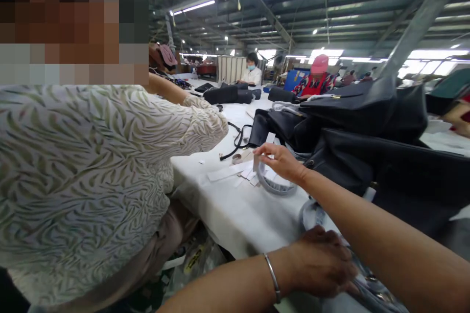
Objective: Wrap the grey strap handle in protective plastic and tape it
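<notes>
My right hand (282, 160) reaches over the white-covered table (196, 183). Its thumb and fingers pinch a small pale slip (256, 162). Below it lies a looped grey strap (277, 189), with loose white paper slips (240, 172) at its left side. Nearer to me, my left hand (319, 264), with a silver bangle on the wrist, is closed, its fingers curled down by a grey bundled strap (310, 212). What these fingers grip is hidden. Grey straps with metal fittings (382, 296) extend from under that hand to the lower right.
Black bags (396, 166) are heaped along the right. A thin black strap (235, 149) and a small tape roll (237, 158) lie farther left. A co-worker in a patterned shirt (91, 171) stands close on my left. Other people (317, 83) sit across the table.
</notes>
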`<state>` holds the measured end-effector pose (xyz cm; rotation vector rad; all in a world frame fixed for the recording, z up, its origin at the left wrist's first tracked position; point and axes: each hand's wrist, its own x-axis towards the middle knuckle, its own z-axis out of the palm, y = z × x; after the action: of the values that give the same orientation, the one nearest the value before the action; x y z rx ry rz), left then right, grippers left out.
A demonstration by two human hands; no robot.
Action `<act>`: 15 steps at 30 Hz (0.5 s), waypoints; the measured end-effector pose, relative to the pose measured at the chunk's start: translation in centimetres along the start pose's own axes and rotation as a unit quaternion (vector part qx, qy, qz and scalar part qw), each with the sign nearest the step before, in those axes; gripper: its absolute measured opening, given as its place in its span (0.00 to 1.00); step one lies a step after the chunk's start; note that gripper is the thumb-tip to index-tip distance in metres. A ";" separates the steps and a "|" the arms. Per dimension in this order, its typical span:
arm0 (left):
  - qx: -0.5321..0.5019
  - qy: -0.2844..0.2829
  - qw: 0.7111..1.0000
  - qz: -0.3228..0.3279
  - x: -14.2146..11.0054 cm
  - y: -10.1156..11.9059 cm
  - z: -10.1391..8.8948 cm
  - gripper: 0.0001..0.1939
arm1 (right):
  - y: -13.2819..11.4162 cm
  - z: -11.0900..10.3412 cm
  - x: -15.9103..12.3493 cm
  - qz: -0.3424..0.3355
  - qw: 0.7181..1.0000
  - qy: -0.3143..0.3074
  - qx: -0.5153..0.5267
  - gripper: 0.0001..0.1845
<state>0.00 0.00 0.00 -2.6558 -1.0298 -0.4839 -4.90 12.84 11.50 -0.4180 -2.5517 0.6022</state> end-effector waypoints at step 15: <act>-0.142 0.006 0.989 -0.034 0.6 -0.2 -0.4 0.11 | -3.8 -8.8 -23.7 0.220 0.756 0.215 0.578 0.19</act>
<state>0.18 0.39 0.63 -2.8654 -1.1249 -0.7073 18.77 3.27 11.27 -0.5721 -1.2330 1.8154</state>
